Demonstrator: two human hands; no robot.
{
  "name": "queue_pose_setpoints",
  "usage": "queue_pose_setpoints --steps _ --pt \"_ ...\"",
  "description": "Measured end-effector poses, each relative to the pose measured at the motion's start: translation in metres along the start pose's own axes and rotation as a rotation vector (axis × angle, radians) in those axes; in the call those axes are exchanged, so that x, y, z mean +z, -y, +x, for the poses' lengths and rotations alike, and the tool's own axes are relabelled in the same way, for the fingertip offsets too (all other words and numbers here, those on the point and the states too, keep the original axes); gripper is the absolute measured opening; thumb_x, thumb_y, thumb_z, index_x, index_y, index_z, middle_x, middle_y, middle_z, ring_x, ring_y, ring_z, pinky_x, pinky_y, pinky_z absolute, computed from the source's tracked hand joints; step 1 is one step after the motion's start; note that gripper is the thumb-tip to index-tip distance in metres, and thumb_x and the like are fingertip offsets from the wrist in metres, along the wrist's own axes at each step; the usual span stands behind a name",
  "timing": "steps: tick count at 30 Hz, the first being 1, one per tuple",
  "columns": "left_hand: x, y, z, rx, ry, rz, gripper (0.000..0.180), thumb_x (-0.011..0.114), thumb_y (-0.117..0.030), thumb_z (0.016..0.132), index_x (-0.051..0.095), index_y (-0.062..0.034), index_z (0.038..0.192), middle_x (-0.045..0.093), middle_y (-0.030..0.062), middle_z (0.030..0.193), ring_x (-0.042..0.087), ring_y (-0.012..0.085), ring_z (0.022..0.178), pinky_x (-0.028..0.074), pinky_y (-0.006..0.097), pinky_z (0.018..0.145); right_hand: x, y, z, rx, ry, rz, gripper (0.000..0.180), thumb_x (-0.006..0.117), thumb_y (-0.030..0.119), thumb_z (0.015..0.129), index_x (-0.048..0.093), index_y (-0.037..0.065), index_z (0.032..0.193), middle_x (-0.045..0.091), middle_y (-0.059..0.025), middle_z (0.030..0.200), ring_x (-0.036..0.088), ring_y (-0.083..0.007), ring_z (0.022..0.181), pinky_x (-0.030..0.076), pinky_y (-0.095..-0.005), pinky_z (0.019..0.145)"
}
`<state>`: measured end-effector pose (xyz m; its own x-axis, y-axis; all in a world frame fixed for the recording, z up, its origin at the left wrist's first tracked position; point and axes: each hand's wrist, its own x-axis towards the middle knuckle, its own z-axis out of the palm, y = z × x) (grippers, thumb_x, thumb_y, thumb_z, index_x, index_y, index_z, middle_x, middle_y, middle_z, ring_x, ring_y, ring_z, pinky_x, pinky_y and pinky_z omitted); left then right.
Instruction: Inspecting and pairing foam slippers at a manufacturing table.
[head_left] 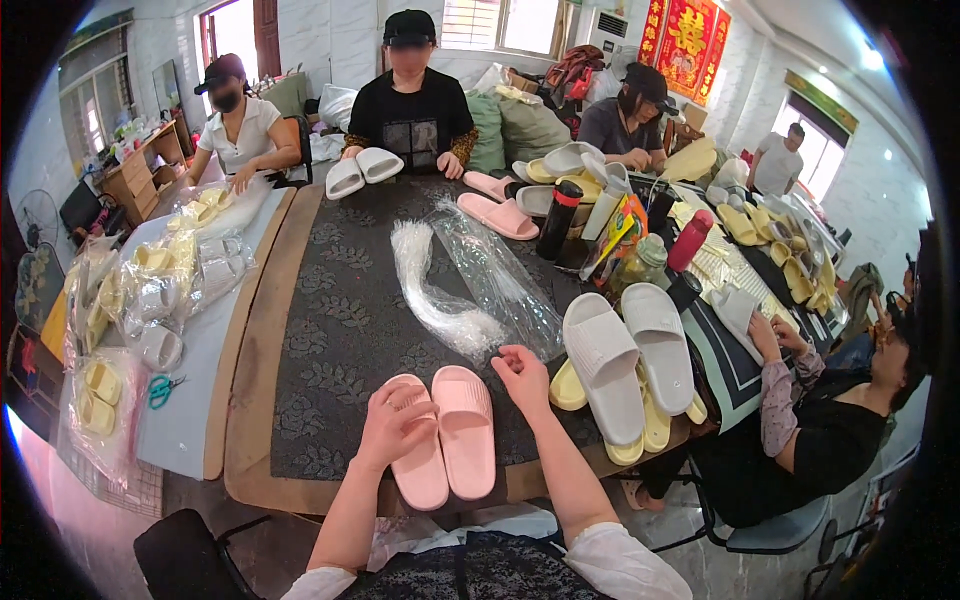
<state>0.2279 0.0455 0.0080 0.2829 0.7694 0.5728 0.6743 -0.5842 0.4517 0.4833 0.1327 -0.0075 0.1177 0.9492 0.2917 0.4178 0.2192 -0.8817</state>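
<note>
Two pink slide sandals lie side by side at the table's near edge. My left hand (395,425) rests on top of the left pink sandal (420,470), fingers curled over its strap. The right pink sandal (465,430) sits just beside it, untouched. My right hand (522,378) hovers with loosely curled fingers right of that sandal, at the near end of a heap of clear plastic bags (470,280). Nothing is in the right hand.
A pair of grey sandals (630,355) lies on yellow ones at my right. Bottles (560,220) stand mid-table. Three people sit at the far side, another at the right. Bagged sandals (170,280) and scissors (160,390) lie on the left table.
</note>
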Motion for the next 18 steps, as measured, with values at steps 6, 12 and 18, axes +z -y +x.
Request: queue_pose_setpoints --steps 6,12,18 --pt "0.0 0.002 -0.001 -0.002 -0.016 -0.04 0.027 0.074 -0.023 0.07 0.072 -0.0204 0.097 0.062 0.0041 0.113 0.053 0.0282 0.112 0.041 0.045 0.095 0.018 0.004 0.012 0.014 -0.098 -0.114 0.018 0.072 0.02 0.08 0.069 0.004 0.087 0.067 -0.0047 0.074 0.063 -0.0148 0.065 0.05 -0.0285 0.063" --pt "-0.001 -0.002 0.002 -0.017 -0.013 -0.059 0.027 0.075 -0.021 0.069 0.073 -0.0183 0.095 0.064 0.0054 0.111 0.055 0.0279 0.11 0.043 0.043 0.095 -0.003 0.006 -0.018 -0.101 -0.293 0.156 0.01 0.065 0.013 0.084 0.063 0.003 0.086 0.067 -0.0062 0.081 0.06 -0.0122 0.063 0.047 -0.0255 0.058" --pt "-0.004 0.001 -0.002 -0.018 -0.018 -0.056 0.026 0.074 -0.027 0.071 0.072 -0.0229 0.097 0.061 0.0025 0.112 0.054 0.0264 0.111 0.042 0.045 0.094 -0.054 0.066 -0.072 0.008 -0.567 0.762 0.01 0.048 0.011 0.092 0.047 0.005 0.084 0.057 -0.0041 0.075 0.047 -0.0091 0.057 0.036 -0.0214 0.049"
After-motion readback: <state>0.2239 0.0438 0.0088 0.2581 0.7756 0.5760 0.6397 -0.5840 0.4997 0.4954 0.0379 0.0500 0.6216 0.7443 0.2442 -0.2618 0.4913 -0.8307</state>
